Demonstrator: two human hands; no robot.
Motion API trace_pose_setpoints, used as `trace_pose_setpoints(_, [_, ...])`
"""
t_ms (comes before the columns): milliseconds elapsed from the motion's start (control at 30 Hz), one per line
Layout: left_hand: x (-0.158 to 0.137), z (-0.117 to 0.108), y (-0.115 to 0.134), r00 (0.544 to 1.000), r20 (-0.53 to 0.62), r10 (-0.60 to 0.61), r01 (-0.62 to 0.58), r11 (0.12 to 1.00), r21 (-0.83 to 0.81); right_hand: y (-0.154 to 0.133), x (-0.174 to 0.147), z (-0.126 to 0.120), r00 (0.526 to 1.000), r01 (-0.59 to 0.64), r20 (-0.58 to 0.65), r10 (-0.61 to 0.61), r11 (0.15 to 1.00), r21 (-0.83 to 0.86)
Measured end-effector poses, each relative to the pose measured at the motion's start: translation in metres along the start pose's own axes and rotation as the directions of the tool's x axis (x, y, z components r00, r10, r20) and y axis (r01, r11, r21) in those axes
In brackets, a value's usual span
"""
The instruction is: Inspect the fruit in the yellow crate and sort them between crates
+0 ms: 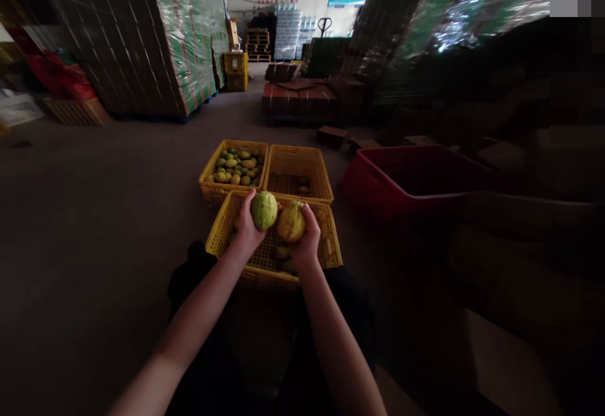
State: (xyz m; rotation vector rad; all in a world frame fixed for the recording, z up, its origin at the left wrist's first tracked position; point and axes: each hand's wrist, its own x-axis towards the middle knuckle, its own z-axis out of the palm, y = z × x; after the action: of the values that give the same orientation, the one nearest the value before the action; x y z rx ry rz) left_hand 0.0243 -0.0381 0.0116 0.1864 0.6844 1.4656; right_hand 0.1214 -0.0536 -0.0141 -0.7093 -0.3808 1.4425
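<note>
We hold one fruit in each hand above the near yellow crate (331, 249), which sits on the floor just in front of our knees. Our left hand (246, 227) cups a round green mango (264, 210), fingers curled round its left side and thumb beneath; our right hand (308, 239) grips a yellower mango (291, 222), fingers wrapped over its right side. The two fruits sit side by side, almost touching, lifted clear of the crate. Judging from how things lie, we are well into a sorting job: the near crate is nearly drained, with only a few fruits (282, 253) showing on its mesh bottom beneath our hands. Beyond it, the far left crate (208, 179) is well filled with green and yellow-green mangoes, while the far right crate (326, 183) holds just a couple of pieces at its near edge. So most of the stock looks already placed, and what remains, by our reckoning, is this pair and the handful below. A red tub (378, 183) stands to the right, its contents hidden in shadow; wrapped pallet stacks (142, 38) rise behind.
</note>
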Motion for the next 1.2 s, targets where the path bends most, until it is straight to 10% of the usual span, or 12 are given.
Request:
trace_pose_setpoints(567, [0.011, -0.013, 0.007, 0.960, -0.178, -0.218, 0.199, 0.973, -0.118, -0.009, 0.011, -0.011, 0.900, -0.334, -0.201, 0.388, 0.907, 0.254])
trace_pose_setpoints(833, [0.009, -0.006, 0.007, 0.990, -0.109, -0.093, 0.088, 0.995, -0.044, -0.020, 0.004, -0.006, 0.940, -0.155, -0.248, 0.234, 0.941, 0.302])
trace_pose_setpoints(1200, [0.012, -0.013, 0.005, 0.997, 0.070, 0.035, -0.047, 0.984, 0.170, -0.014, 0.016, -0.019, 0.898, -0.218, -0.341, 0.279, 0.954, 0.207])
